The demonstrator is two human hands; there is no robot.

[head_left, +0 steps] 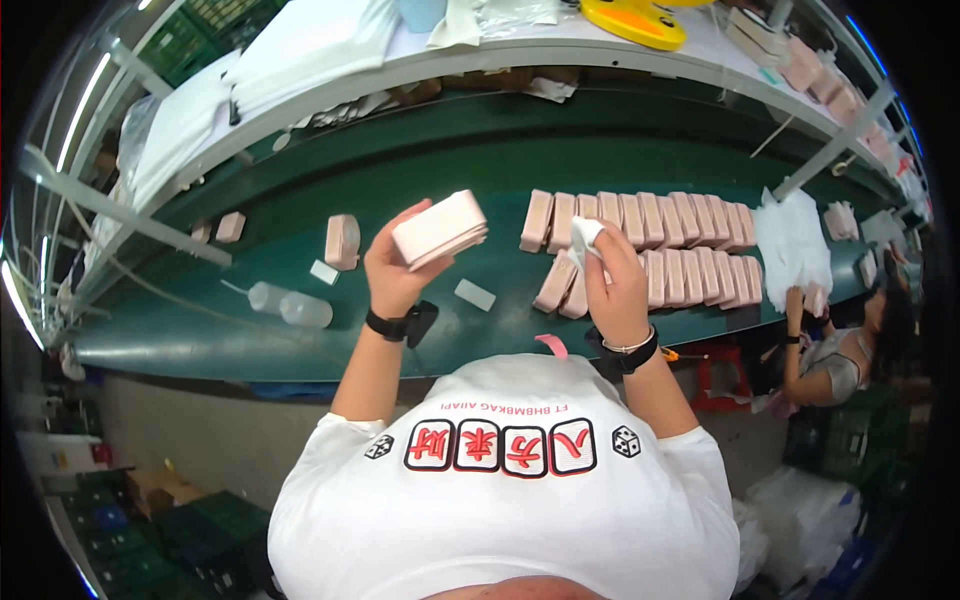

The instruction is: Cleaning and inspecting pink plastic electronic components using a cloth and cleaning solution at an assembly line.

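My left hand [393,282] grips a pale pink rectangular case [440,228], raised above the green work surface. Its fingers wrap round the case's left side and underside. A small white cloth [583,238] is pinched in my right hand [622,290], just over two rows of similar pink cases. The far row [655,220] and the near row [705,278] stand close together to the right. Between my forearms lies a small pale rectangular piece [475,294]. My right hand hides part of the near row.
Left of me lie a clear squeeze bottle [306,310], another pink case [342,242] and a small white block [324,272]. A white sheet [795,250] covers the right end, where a co-worker [840,350] works. A metal-edged shelf [400,100] crosses the far side.
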